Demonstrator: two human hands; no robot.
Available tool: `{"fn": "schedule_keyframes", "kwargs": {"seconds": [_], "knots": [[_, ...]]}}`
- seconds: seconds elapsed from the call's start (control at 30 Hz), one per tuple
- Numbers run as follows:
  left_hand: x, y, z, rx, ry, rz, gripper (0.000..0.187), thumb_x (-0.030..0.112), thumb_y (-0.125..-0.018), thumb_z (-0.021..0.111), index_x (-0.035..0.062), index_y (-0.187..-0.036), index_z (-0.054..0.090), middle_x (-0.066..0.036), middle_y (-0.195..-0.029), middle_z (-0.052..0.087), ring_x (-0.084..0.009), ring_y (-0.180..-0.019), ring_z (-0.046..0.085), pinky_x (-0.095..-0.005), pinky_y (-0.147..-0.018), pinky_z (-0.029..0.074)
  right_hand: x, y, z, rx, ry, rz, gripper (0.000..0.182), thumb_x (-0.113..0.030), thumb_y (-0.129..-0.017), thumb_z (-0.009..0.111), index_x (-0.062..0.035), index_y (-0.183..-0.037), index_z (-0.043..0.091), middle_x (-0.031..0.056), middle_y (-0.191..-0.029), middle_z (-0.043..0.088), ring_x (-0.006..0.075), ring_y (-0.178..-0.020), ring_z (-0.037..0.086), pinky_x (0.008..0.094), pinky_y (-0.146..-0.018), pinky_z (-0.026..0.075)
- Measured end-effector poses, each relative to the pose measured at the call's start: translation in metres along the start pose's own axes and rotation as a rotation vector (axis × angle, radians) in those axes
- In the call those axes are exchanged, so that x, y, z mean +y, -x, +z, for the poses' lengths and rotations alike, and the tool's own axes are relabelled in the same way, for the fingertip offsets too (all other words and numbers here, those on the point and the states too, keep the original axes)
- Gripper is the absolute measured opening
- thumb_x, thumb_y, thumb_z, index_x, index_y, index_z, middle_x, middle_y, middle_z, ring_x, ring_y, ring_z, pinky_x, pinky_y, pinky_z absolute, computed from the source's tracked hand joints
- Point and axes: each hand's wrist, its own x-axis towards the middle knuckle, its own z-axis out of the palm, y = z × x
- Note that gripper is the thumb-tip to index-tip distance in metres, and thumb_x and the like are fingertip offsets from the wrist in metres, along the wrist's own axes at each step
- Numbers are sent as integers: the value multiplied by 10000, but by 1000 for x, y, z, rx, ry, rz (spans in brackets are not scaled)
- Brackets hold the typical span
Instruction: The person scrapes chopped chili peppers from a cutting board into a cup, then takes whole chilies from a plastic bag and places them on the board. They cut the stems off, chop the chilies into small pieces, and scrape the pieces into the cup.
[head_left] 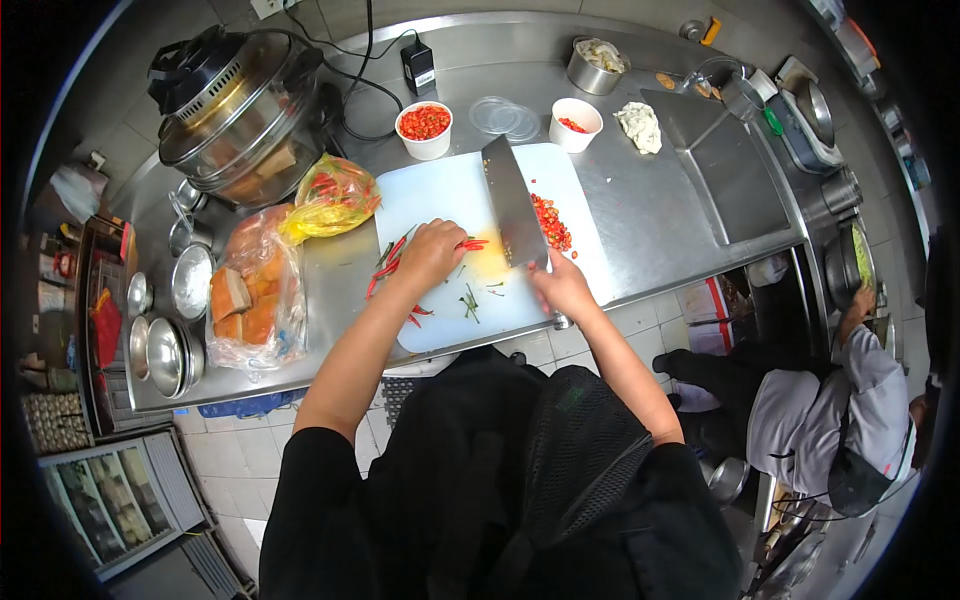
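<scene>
On the white cutting board (pixel 420 190), my left hand (pixel 432 252) is closed around several red chilies (pixel 474 244) whose ends stick out to the right. More whole chilies (pixel 388 268) lie left of and under that hand. My right hand (pixel 562 288) grips the handle of a broad cleaver (pixel 515 205), its blade pointing away from me across the board. Chopped red chilies (pixel 552 222) form a pile right of the blade. Green stems (pixel 470 302) are scattered near the board's front. Behind the board stand a full cup of chopped chilies (pixel 425 146) and a partly filled one (pixel 575 140).
A yellow bag of chilies (pixel 335 195), a bag of bread (pixel 245 305) and a glass-bowled appliance (pixel 240 120) stand left. Clear lids (pixel 505 118) lie behind the board. A metal pot (pixel 597 66) and sink (pixel 725 170) are right. A co-worker (pixel 830 420) is at far right.
</scene>
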Motion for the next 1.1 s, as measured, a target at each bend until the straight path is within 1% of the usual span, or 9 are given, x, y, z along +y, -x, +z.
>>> {"fn": "schedule_keyframes", "kwargs": {"seconds": [0.13, 0.2, 0.3, 0.4, 0.57, 0.67, 0.73, 1.0, 1.1], "knots": [[2, -5, 9, -31, 30, 37, 83, 88, -775, 644, 54, -849, 630, -81, -911, 633, -281, -935, 576, -409, -827, 459, -31, -3, -1, 32, 431, -85, 268, -182, -880, 549, -16, -1091, 546, 153, -641, 622, 225, -480, 609, 355, -493, 498], [11, -9, 14, -64, 22, 94, 77, 59, -764, 631, 48, -840, 627, -90, -900, 629, -292, -933, 579, -411, -827, 469, -40, -11, -1, -54, 779, -102, 369, -185, -850, 517, 8, -1162, 554, 185, -716, 670, 285, -558, 658, 414, -634, 531], [22, -14, 19, -67, 22, 85, 78, 51, -751, 634, 44, -828, 622, -100, -879, 625, -304, -911, 585, -414, -815, 480, -79, -4, -3, -155, 750, 25, 343, -150, -867, 504, 39, -1152, 530, 206, -701, 649, 280, -510, 644, 398, -549, 531], [26, -14, 21, -33, 38, 100, 80, 41, -743, 638, 41, -822, 622, -108, -870, 629, -310, -896, 593, -413, -802, 491, -73, -4, 7, -114, 704, 44, 360, -153, -854, 514, 30, -1162, 542, 193, -723, 669, 291, -549, 653, 419, -613, 533], [25, -16, 23, -63, 41, 100, 79, 24, -746, 633, 39, -823, 625, -115, -884, 639, -313, -907, 599, -417, -810, 498, -70, -14, 4, -127, 643, 19, 352, -143, -868, 503, 50, -1161, 532, 217, -753, 664, 282, -521, 639, 404, -562, 530], [25, -17, 23, -60, 55, 89, 76, 19, -749, 628, 35, -823, 626, -119, -896, 642, -318, -914, 599, -416, -823, 498, -82, -8, 4, -176, 620, 119, 337, -145, -877, 496, 54, -1147, 532, 216, -736, 660, 287, -515, 639, 407, -550, 530], [25, -17, 23, -40, 75, 93, 74, 19, -750, 627, 33, -822, 625, -121, -898, 643, -320, -915, 598, -416, -826, 498, -51, -15, 17, -48, 660, -69, 321, -161, -889, 499, 80, -1100, 518, 204, -734, 657, 266, -485, 630, 385, -499, 525], [27, -18, 23, -36, 82, 108, 52, 20, -759, 612, 32, -809, 618, -128, -899, 640, -326, -905, 599, -414, -831, 498, -60, -16, 9, -153, 676, -14, 318, -156, -890, 503, 75, -1108, 516, 208, -741, 651, 267, -481, 623, 382, -479, 520], [27, -21, 24, -69, 50, 102, 55, 23, -756, 618, 30, -810, 613, -129, -895, 636, -327, -903, 599, -413, -832, 498, -37, -27, 15, -10, 632, -106, 310, -156, -894, 497, 69, -1106, 523, 204, -731, 648, 268, -478, 620, 382, -486, 523]]}}
